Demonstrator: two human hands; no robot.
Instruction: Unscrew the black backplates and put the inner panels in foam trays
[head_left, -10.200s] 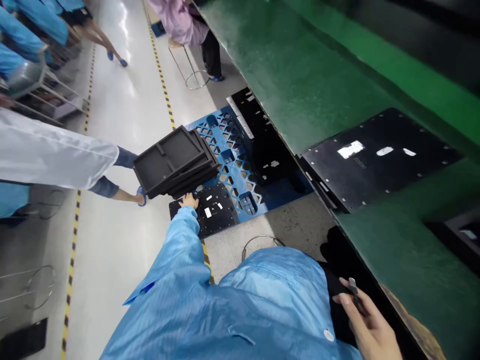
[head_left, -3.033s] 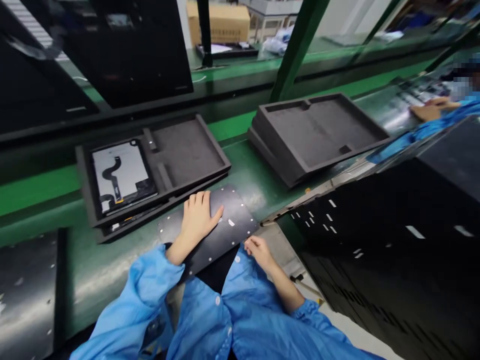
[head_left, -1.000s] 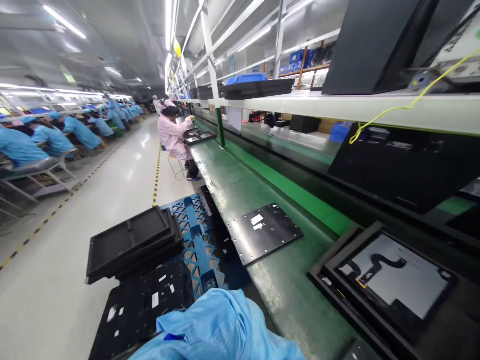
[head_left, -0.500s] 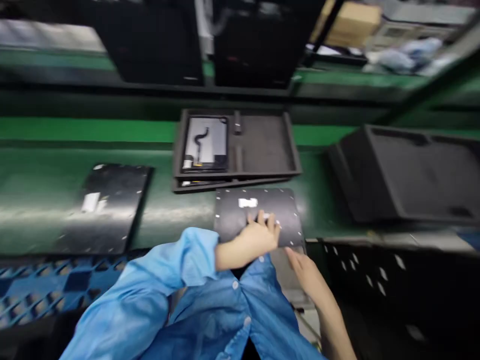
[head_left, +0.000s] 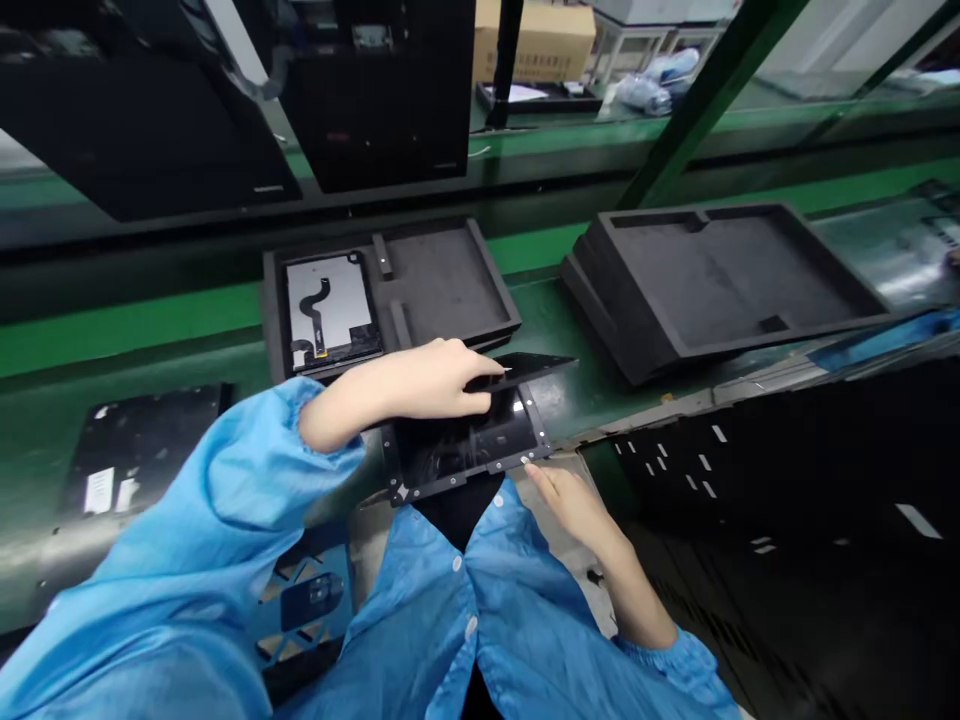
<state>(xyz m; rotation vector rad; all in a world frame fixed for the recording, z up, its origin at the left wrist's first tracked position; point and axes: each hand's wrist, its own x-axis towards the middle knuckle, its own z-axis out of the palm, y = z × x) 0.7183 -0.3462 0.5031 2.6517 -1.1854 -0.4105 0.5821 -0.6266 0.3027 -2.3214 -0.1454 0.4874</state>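
My left hand (head_left: 442, 380) reaches over from the left, with thumb and fingers pinching the edge of a thin black panel (head_left: 541, 367). The panel is tilted up above a black frame (head_left: 439, 487) with small screws or holes along its rim and a glossy dark surface inside. At the frame's near right corner is my right hand (head_left: 566, 505), its fingers closed at the edge. Part of the frame lies behind my left hand. Just beyond stands a dark foam tray (head_left: 442, 285), holding a flat display module (head_left: 341, 300) with a curved black ribbon cable.
To the right stand stacked dark foam trays (head_left: 720, 270). Another black plate (head_left: 127, 460) with white labels lies at the left on the green bench (head_left: 532, 300). Large black panels (head_left: 382, 110) hang at the back. A blue lattice crate (head_left: 307, 600) sits below the bench edge.
The labelled black panel that lay flat under my left hand is now tilted up, and a glossy surface shows beneath. The camera view has turned to the right.
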